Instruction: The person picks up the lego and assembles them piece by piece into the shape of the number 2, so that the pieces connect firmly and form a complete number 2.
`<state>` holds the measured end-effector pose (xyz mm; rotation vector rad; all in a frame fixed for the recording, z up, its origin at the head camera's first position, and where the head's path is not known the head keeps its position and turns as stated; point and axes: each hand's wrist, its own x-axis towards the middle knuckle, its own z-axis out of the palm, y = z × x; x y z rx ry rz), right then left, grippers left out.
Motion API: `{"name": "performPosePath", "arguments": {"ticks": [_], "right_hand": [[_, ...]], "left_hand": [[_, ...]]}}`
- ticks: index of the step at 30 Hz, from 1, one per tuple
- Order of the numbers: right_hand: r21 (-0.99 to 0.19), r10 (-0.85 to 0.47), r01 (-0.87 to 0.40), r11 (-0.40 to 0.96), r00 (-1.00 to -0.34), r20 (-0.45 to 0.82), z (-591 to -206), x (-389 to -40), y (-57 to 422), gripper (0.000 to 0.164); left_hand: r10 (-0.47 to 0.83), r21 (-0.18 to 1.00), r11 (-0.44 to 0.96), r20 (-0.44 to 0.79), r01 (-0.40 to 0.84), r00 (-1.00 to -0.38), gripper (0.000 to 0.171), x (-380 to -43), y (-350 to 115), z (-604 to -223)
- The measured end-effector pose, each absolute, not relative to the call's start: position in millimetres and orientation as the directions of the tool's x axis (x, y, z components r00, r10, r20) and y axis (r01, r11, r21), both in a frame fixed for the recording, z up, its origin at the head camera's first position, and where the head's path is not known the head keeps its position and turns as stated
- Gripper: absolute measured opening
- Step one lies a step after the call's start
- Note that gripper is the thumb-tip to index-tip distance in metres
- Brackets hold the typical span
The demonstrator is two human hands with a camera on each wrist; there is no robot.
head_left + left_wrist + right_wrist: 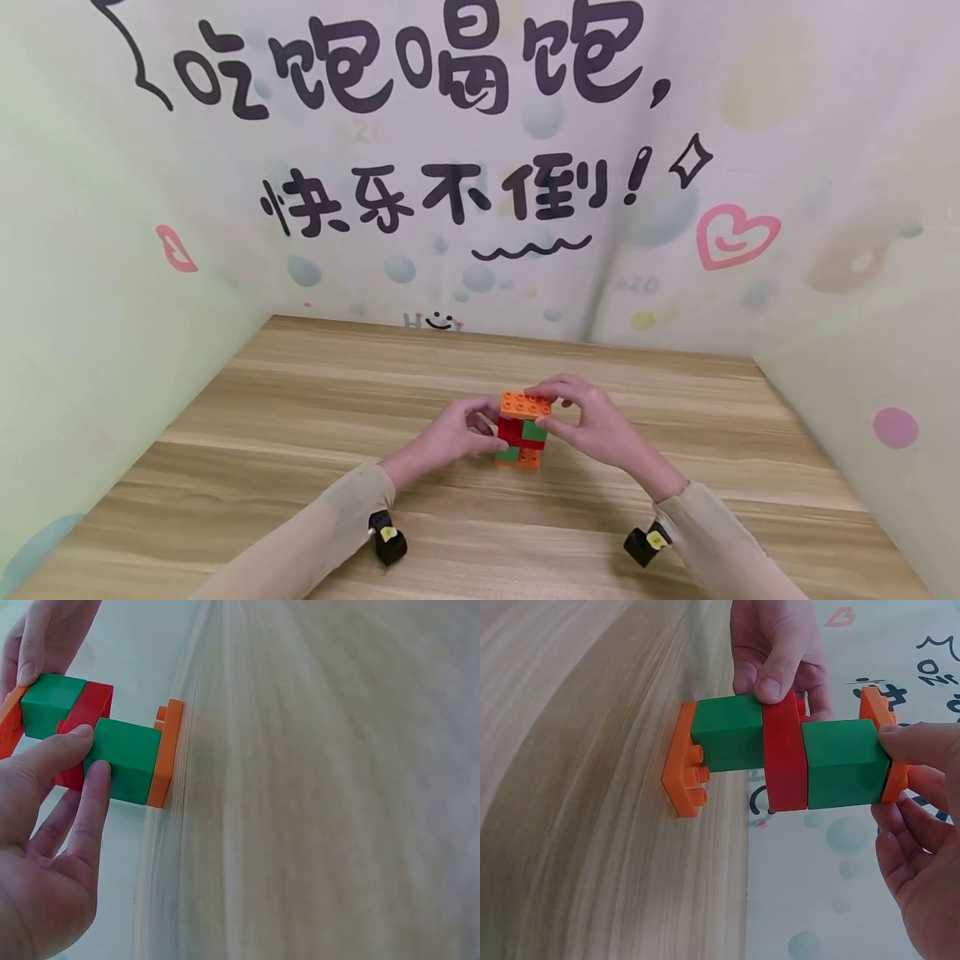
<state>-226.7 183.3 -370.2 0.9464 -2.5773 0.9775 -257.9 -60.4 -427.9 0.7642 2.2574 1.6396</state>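
A stack of toy building blocks stands on the wooden tabletop. At its bottom is an orange plate (679, 765), then a green block (727, 735), a red brick (785, 765), a second green block (844, 765) and a top orange plate (525, 406) with studs. The two green blocks are offset to opposite sides. My left hand (450, 432) holds the stack around its middle, thumb on the red brick and fingers against the lower green block. On the other side, my right hand (596, 421) pinches the top orange plate, its thumb also touching the upper green block's edge.
The wooden tabletop (300, 400) carries the stack near its middle. Behind it rises a white printed backdrop (450, 292) with black lettering, and pale side panels flank the table. Small black cameras, one at the left wrist (387, 546) and one at the right (642, 546), hang below the sleeves.
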Motion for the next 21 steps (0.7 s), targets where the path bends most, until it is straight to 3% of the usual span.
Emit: {"name": "performPosePath", "arguments": {"ticks": [21], "right_hand": [[-0.554, -0.499, -0.642, 0.529, -0.764, 0.409, -374.8, -228.2, 191.0, 0.03]], "left_hand": [[0.537, 0.939, 0.232, 0.092, 0.252, -0.838, 0.036, -256.4, -60.6, -427.0]]}}
